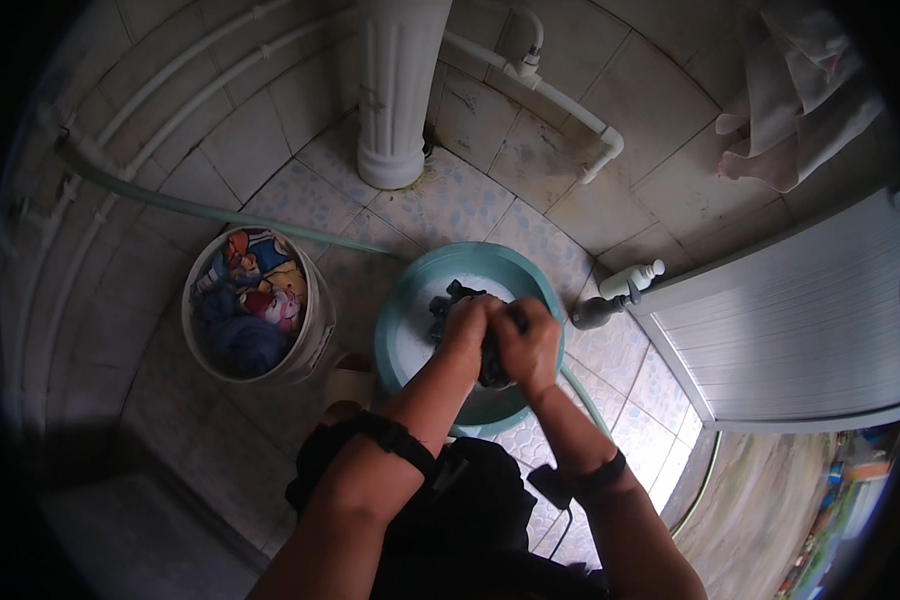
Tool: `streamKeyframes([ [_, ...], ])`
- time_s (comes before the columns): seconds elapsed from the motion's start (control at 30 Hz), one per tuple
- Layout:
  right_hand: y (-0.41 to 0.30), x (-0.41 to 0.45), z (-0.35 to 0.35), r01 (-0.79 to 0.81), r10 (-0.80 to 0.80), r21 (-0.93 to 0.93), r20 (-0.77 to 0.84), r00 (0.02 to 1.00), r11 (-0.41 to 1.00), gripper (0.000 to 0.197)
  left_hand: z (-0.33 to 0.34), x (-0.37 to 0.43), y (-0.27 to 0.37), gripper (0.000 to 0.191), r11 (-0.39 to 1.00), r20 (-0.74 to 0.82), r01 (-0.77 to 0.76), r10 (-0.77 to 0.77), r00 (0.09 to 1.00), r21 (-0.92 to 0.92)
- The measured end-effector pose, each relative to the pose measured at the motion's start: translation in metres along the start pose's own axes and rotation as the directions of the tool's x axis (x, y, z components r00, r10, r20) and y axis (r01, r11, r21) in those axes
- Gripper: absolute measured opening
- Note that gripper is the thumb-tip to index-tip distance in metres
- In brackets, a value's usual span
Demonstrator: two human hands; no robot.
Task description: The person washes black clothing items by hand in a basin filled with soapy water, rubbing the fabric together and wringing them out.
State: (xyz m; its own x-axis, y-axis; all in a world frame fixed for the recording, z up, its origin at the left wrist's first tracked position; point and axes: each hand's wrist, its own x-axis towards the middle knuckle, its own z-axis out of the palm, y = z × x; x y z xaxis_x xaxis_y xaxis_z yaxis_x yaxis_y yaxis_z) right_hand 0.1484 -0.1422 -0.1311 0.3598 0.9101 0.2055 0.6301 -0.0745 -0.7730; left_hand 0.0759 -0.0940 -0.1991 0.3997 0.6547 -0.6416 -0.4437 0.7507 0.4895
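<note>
Over a round green plastic basin (391,330) with whitish sudsy water, my left hand (471,321) and my right hand (529,337) are side by side, gripping a bunched dark wet cloth (493,364). Part of the cloth sticks out past my left hand, above the suds. Both hands are closed round the fabric, and their fingers are partly hidden. Black straps circle both forearms.
A white bucket (316,337) holding colourful and blue clothes stands left. A green hose (270,223) runs behind the basin. A pedestal column (394,97), a pale bottle (630,279), a dark bottle (598,312) and a white door panel (780,322) stand around. Pipes line the tiled walls.
</note>
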Motion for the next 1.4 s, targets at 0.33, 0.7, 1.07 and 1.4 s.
streamKeyframes([
  [0.33, 0.034, 0.010, 0.000, -0.365, 0.349, 0.195, 0.113, 0.930, 0.910, 0.033, 0.025, -0.025, 0.017, 0.012, 0.967, -0.090, -0.239, 0.247, 0.965, 0.094],
  [0.7, 0.054, 0.038, -0.022, -0.556, 0.321, 0.468, 0.492, 0.810, 0.687, 0.027, 0.013, -0.019, -0.011, 0.039, 0.993, 0.024, -0.009, 0.011, 1.000, -0.115],
  [1.07, -0.022, -0.019, -0.018, 0.617, -0.573, -0.038, 0.331, 0.750, 0.786, 0.019, -0.057, 0.039, -0.027, 0.013, 0.997, 0.275, -0.069, 0.060, 0.960, 0.023],
  [1.4, 0.023, -0.005, -0.008, 0.150, -0.146, -0.040, 0.092, 0.985, 0.988, 0.030, 0.017, -0.020, 0.004, 0.014, 0.986, -0.090, -0.146, 0.153, 0.984, 0.083],
])
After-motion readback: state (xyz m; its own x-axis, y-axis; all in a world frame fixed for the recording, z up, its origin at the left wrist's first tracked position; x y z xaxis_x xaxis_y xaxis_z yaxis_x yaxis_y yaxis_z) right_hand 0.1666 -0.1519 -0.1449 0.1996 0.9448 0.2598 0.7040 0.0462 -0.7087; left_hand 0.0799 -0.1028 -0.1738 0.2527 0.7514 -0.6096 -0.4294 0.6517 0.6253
